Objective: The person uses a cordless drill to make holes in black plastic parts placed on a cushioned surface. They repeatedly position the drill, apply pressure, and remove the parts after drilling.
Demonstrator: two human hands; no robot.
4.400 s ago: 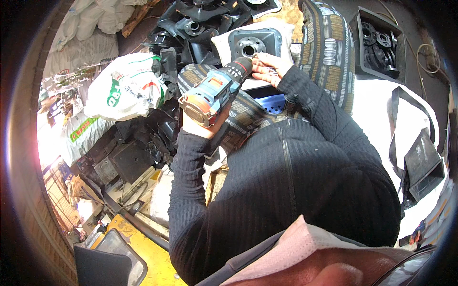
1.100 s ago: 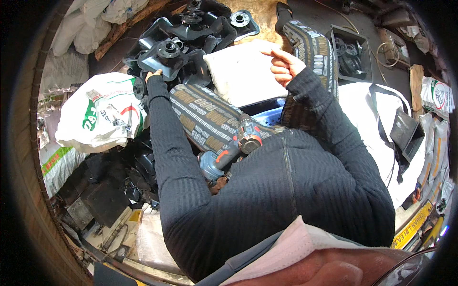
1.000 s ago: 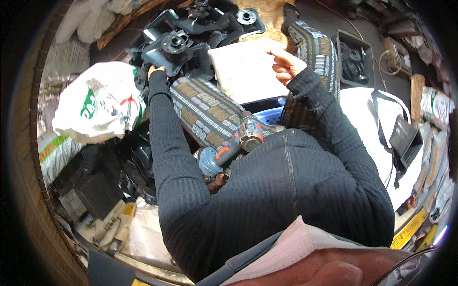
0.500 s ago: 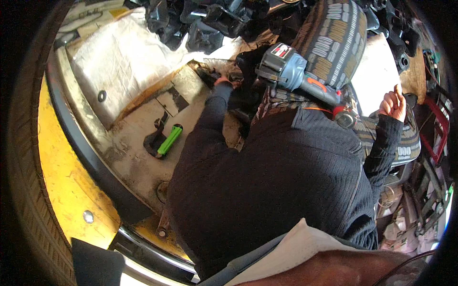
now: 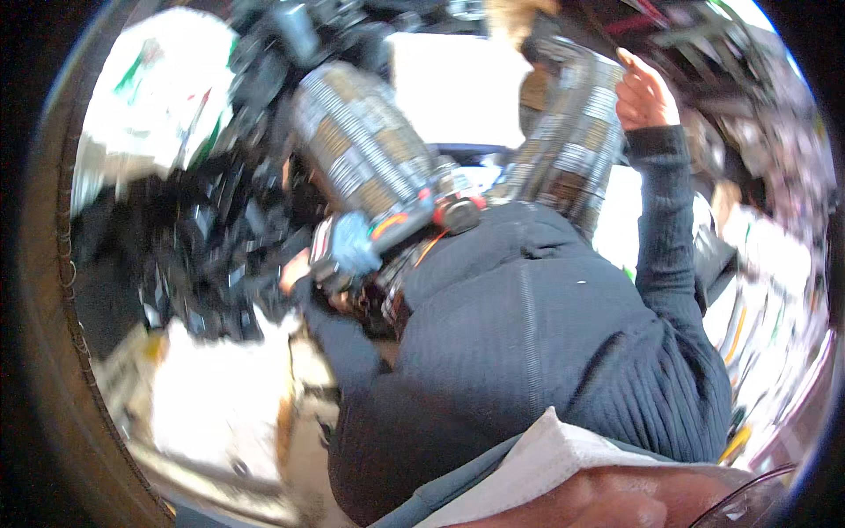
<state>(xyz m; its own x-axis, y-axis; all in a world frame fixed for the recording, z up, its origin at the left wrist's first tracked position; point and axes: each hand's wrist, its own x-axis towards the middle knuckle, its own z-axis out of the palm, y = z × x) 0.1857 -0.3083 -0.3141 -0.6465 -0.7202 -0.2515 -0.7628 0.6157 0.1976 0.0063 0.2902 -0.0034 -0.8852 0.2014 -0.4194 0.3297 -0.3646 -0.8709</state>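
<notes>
My left hand point(image 5: 295, 269) is smeared by motion beside the battery end of a blue-grey cordless power tool point(image 5: 354, 245), next to a heap of black parts point(image 5: 216, 242). Its fingers are partly hidden, so I cannot make out a grip. The power tool lies across my lap, its red-collared head toward the middle. My right hand point(image 5: 647, 95) is raised beyond my right knee, fingers curled in and pressed together. Whether anything small is pinched at its fingertips is too blurred to tell.
A bright white panel point(image 5: 458, 92) lies between my patterned trouser legs. At lower left is a white sheet point(image 5: 220, 400) with a small black ring point(image 5: 239, 468) on it. A white bag point(image 5: 163, 88) stands at upper left. Blurred clutter point(image 5: 761, 255) fills the right side.
The view has swung to the right, and the green-handled cutter has gone out of it. The left hand now shows beside the black parts heap. My right hand remains raised with curled fingers.
</notes>
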